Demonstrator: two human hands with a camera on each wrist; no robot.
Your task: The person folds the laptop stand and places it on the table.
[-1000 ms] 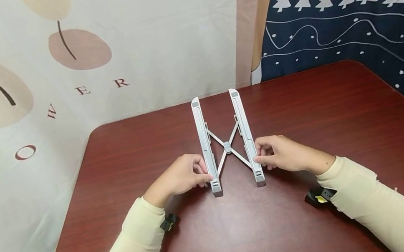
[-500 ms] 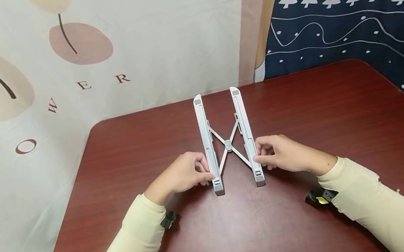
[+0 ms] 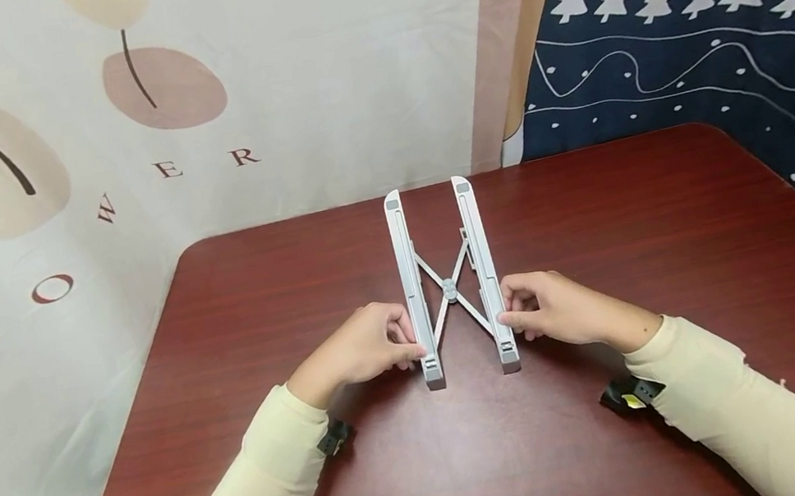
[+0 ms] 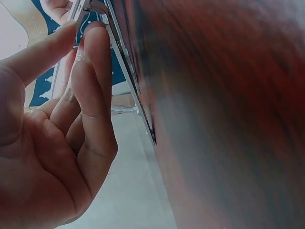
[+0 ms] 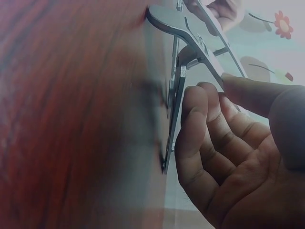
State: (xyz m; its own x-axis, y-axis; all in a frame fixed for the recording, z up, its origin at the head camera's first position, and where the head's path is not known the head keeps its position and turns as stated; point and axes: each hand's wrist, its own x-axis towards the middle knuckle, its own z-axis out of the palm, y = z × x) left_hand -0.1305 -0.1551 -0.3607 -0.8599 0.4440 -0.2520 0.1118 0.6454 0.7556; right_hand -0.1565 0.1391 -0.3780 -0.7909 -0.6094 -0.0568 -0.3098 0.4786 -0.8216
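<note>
A silver folding laptop stand [image 3: 450, 290] stands on the table, its two long side rails joined by an X of thin crossbars with a round hub. My left hand [image 3: 357, 342] pinches the near part of the left rail [image 3: 410, 279], thumb on top and curled fingers at the outer side. On the other side, my right hand [image 3: 564, 306] pinches the right rail [image 3: 479, 246] the same way. The right wrist view shows the rail's rounded near end [image 5: 167, 19] raised above a lower bar [image 5: 177, 109]. Fingers partly hide the stand in the left wrist view.
The reddish-brown wooden table [image 3: 425, 476] has rounded far corners. A pale cloth with flower prints and letters [image 3: 347, 80] hangs along the back and left. Dark blue cloth with white trees [image 3: 643, 61] hangs at the right. Dark straps with devices [image 3: 631, 393] sit on both wrists.
The left rail has shifted slightly right with my left hand, and the right rail's near end slightly left, so the rails stand a little closer together. Both hands keep their grip.
</note>
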